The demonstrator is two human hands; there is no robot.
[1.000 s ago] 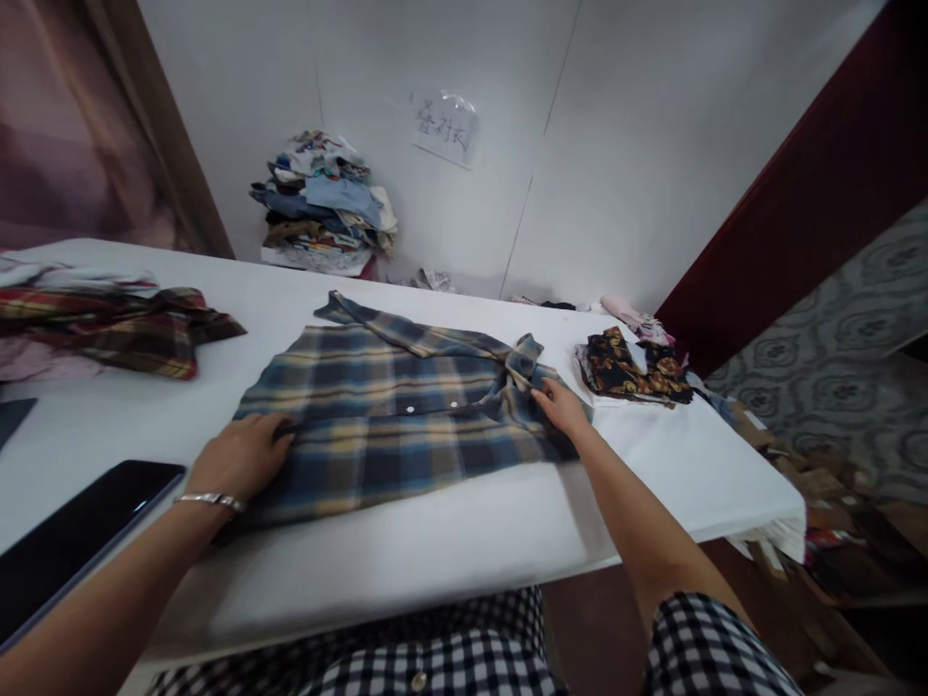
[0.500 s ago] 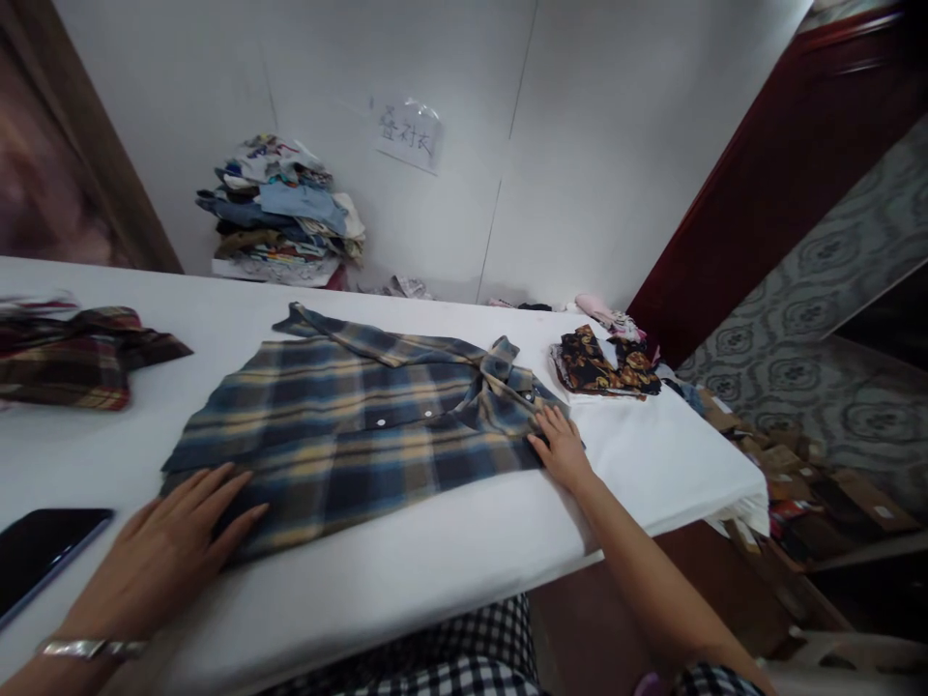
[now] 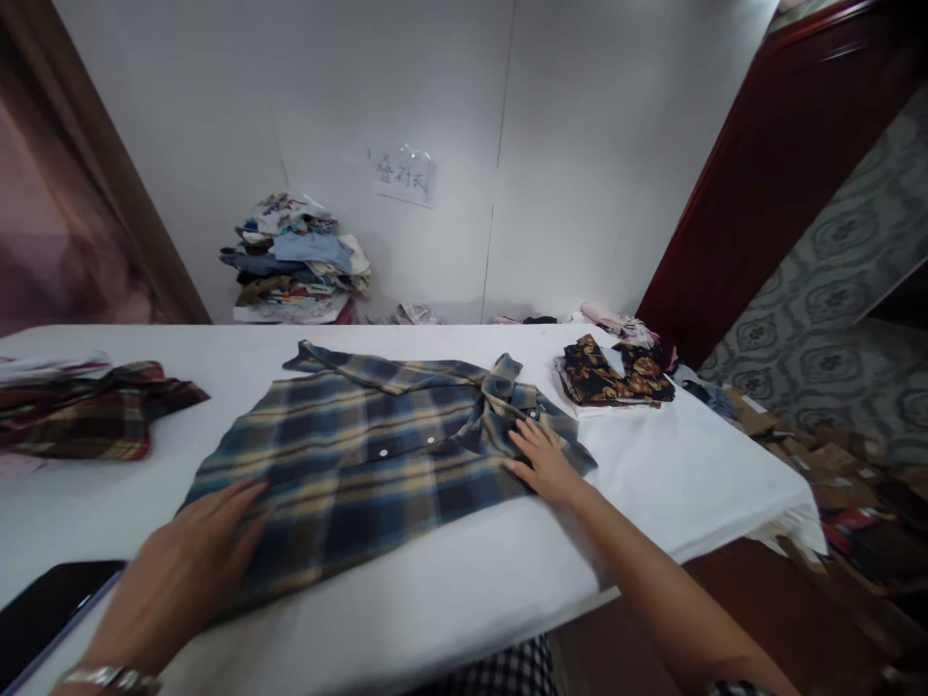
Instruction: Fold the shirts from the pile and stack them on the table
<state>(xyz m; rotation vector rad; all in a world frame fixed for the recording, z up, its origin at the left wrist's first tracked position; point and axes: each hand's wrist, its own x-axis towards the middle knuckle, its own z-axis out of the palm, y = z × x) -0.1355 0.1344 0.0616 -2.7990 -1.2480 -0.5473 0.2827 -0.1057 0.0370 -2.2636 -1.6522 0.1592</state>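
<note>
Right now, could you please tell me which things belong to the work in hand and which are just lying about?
In hand:
- blue plaid button-up shirt, beneath left hand and right hand

Apparently lying about:
- black rectangular phone
- red-brown plaid garment
- folded black-patterned garment
- mixed-colour clothes pile

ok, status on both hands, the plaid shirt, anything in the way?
Left hand open at the shirt's left end, blurred. Right hand open on its right end. Plaid shirt spread out, bunched near right hand. Phone close beside left hand.
</note>
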